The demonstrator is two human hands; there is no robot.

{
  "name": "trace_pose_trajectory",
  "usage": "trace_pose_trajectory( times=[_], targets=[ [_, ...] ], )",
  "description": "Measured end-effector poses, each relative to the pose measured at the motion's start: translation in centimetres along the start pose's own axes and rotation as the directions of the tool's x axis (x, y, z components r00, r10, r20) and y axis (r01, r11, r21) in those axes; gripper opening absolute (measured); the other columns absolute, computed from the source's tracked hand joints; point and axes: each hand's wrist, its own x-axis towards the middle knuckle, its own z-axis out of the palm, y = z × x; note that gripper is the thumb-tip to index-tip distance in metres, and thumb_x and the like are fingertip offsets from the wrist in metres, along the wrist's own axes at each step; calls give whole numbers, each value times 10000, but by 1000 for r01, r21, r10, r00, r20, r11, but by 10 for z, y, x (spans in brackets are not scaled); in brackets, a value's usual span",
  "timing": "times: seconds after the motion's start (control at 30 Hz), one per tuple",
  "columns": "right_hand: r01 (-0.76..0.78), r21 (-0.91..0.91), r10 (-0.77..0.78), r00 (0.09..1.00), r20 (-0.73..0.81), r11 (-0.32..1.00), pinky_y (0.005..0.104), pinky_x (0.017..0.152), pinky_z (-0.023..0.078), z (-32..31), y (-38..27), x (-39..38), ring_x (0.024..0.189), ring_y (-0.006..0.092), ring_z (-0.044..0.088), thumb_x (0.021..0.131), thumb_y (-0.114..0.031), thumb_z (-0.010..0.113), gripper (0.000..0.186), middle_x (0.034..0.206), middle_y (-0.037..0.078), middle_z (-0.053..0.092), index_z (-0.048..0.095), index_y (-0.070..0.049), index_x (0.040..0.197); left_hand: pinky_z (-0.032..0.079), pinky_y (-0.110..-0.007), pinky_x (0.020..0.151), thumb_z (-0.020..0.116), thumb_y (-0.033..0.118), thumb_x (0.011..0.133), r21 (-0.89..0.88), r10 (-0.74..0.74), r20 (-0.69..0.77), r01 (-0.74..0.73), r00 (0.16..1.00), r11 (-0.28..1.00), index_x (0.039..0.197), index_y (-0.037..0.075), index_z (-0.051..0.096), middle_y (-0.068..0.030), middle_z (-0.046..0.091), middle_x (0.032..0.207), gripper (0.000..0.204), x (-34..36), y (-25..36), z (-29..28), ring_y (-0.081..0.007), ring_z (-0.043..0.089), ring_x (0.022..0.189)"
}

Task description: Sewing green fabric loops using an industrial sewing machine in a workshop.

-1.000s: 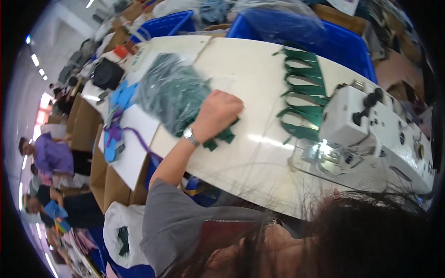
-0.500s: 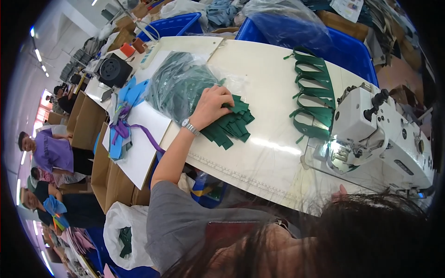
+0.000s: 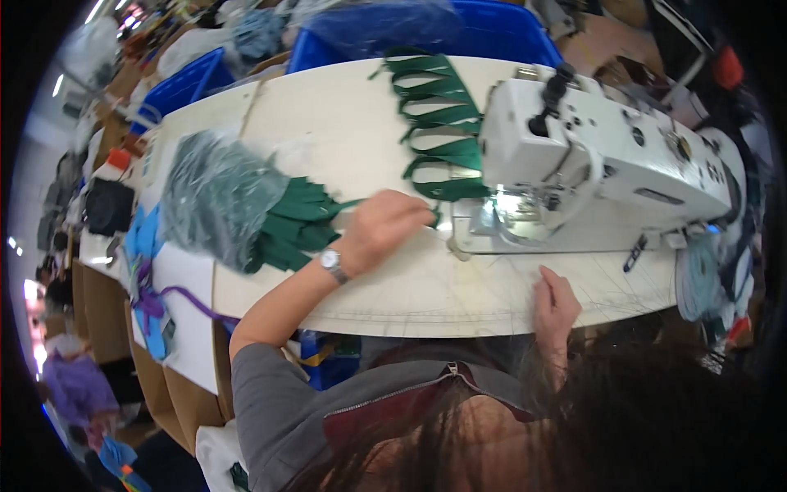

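Observation:
My left hand [image 3: 381,231], motion-blurred, pinches a green fabric strip [image 3: 351,203] to the left of the sewing machine's needle area. Behind the hand, a pile of green strips [image 3: 297,221] spills from a clear plastic bag [image 3: 205,197]. A chained row of looped green strips [image 3: 443,152] trails from the white sewing machine [image 3: 607,148] toward the back of the table. My right hand [image 3: 554,302] lies at the table's front edge below the needle area, fingers loosely bent and apart, holding nothing.
The white table [image 3: 328,115] has blue and purple strips [image 3: 147,299] on its left. Blue bins [image 3: 500,33] stand beyond it, cardboard boxes [image 3: 98,312] at left, with a co-worker in purple [image 3: 78,385]. A dark tool [image 3: 635,252] lies beside the machine.
My left hand has moved from the bagged pile rightward toward the machine, drawing a strip along. The view has turned toward the machine, and my right hand has come into clearer view.

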Motion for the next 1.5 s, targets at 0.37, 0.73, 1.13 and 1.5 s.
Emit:
trace_pose_trajectory(
  times=[0.37,0.73,1.13,1.5],
  targets=[
    [11,-19,-10,999,43,1000,281,554,461,-7,-2,-1,603,190,599,826,50,598,207,715,106,610,665,5,1017,496,-313,739,643,112,747,-93,74,339,-45,938,995,1072,76,634,-20,630,1103,327,34,13,62,-188,578,884],
    [-57,57,54,998,43,997,278,547,452,-7,-1,0,597,186,593,841,33,603,185,715,103,610,665,1,1012,487,-329,745,667,104,727,-164,-18,299,70,954,984,934,74,688,-14,647,974,210,52,3,69,-201,579,864],
    [-92,50,90,995,53,994,286,555,456,-6,-2,-2,603,191,594,845,32,596,185,718,104,613,664,2,1014,478,-319,726,669,96,750,-158,-12,232,50,973,986,921,89,690,5,649,895,172,44,1,76,-192,568,834],
    [-90,38,88,995,52,995,279,564,466,-8,-3,-1,616,182,604,843,29,599,202,727,103,622,666,-13,1028,486,-329,725,677,115,759,-199,-36,235,84,971,976,885,91,685,3,652,941,128,50,0,75,-195,565,836]
  ],
)
